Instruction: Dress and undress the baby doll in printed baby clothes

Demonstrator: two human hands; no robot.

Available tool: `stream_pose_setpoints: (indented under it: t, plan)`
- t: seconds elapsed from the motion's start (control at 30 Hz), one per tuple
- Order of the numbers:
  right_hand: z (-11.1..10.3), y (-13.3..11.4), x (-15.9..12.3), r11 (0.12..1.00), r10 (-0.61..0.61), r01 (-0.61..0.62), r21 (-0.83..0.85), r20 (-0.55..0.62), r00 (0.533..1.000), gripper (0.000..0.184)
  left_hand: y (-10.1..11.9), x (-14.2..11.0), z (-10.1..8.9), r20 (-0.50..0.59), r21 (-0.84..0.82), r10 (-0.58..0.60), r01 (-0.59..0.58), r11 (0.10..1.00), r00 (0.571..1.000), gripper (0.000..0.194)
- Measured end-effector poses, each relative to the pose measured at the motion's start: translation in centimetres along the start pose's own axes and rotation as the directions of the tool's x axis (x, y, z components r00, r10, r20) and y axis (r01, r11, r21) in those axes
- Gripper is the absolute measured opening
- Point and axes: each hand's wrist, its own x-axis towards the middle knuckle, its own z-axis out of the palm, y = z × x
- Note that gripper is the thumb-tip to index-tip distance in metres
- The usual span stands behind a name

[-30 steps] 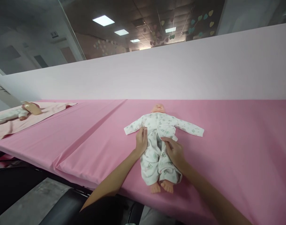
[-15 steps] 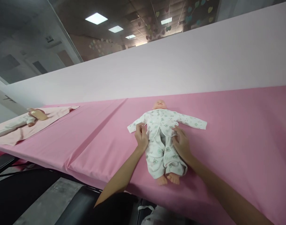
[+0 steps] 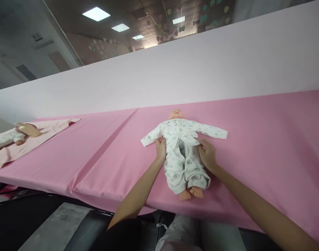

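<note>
A baby doll (image 3: 176, 113) lies on its back on the pink sheet, head toward the wall and bare feet toward me. It wears a white patterned baby shirt (image 3: 175, 130), sleeves spread wide, and matching trousers (image 3: 175, 170). My left hand (image 3: 161, 149) is closed at the shirt's left side, its fingertips pinching the edge below the sleeve. With thumb and fingers, my right hand (image 3: 206, 152) grips the lower right hem of the shirt, which is turned up a little. Between the shirt's front flaps a grey patch shows at the waist.
Pink sheeting (image 3: 266, 150) covers the long table, with a raised fold to the left. Another doll (image 3: 30, 129) in white clothes lies on a pale pink cloth (image 3: 52, 129) at far left. A white wall (image 3: 159, 76) runs behind; black chairs (image 3: 26, 216) stand below the front edge.
The view has shifted slightly. My right hand has lifted the shirt's right hem a little outward, and my left fingers have closed in at the left edge.
</note>
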Motion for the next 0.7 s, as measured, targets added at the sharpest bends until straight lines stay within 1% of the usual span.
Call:
stream_pose_setpoints:
  t: [0.1, 0.23, 0.33, 0.47, 0.53, 0.6, 0.67, 0.7]
  plan:
    - [0.1, 0.0, 0.0, 1.0, -0.016, 0.017, -0.018, 0.017, 1.0, 0.034, 0.7, -0.6, 0.1, 0.016, -0.004, -0.016, 0.016, 1.0, 1.0, 0.019]
    - [0.2, -0.5, 0.1, 0.997, -0.008, 0.012, -0.082, 0.052, 0.999, 0.033, 1.4, -1.1, 0.2, 0.063, -0.045, -0.029, 0.032, 0.998, 0.998, 0.025]
    - [0.1, -0.8, 0.1, 0.993, -0.015, 0.025, -0.115, 0.088, 0.996, 0.029, 1.4, -0.8, 0.4, 0.041, -0.04, -0.024, 0.025, 0.999, 0.999, 0.023]
    - [0.0, -0.9, 0.1, 0.996, -0.034, 0.042, -0.081, 0.103, 0.994, 0.027, 0.8, -0.1, 0.5, 0.005, -0.078, 0.019, -0.019, 0.997, 1.0, 0.015]
    - [0.0, -0.8, 0.0, 0.997, -0.005, 0.011, -0.072, 0.081, 0.997, 0.029, 0.5, 0.1, 0.5, -0.015, -0.095, 0.042, -0.044, 0.995, 0.999, 0.012]
    - [0.1, -0.4, -0.1, 0.995, 0.069, -0.066, -0.075, 0.028, 0.997, 0.031, 0.4, 0.2, 0.4, -0.032, -0.089, 0.07, -0.073, 0.993, 0.997, 0.01]
    - [0.2, 0.3, 0.0, 0.985, 0.157, -0.159, -0.072, -0.028, 0.987, 0.031, 0.2, 0.4, 0.3, -0.039, -0.07, 0.09, -0.093, 0.993, 0.995, 0.01]
    - [0.2, 0.7, 0.0, 0.978, 0.193, -0.195, -0.068, -0.034, 0.981, 0.03, 0.1, 0.5, 0.2, -0.04, -0.059, 0.102, -0.105, 0.993, 0.994, 0.01]
